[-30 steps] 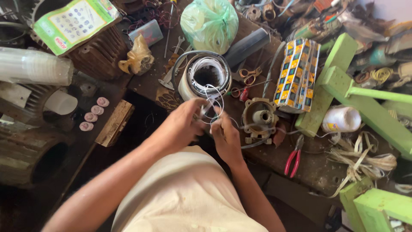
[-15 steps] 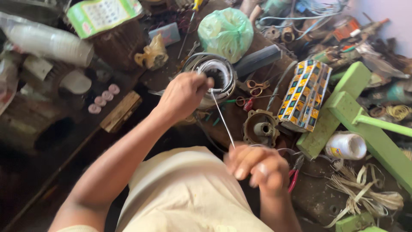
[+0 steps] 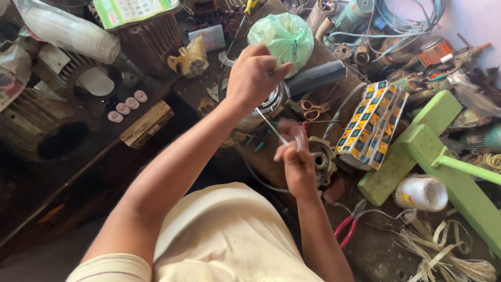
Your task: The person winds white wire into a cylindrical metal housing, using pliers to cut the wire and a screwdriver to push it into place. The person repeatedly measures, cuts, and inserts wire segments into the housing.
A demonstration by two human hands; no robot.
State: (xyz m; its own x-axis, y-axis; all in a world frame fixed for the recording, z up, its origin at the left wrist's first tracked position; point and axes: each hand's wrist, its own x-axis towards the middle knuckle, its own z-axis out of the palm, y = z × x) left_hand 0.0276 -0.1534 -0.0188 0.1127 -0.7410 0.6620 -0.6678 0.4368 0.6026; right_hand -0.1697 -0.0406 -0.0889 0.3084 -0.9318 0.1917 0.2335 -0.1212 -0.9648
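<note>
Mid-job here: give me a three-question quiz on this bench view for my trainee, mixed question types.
1. True or false: both hands hold one thin white strip between them.
2. Which thing lies just right of the right hand? A) green plastic bag B) round metal motor part C) stack of clear cups
3. Fill in: the handles of the pliers near the bench's front edge are ____.

Key
1. True: the left hand pinches the upper end of the thin white strip and the right hand the lower end.
2. B: the round metal motor part.
3. Red: the pliers lie right of the right forearm.
</note>
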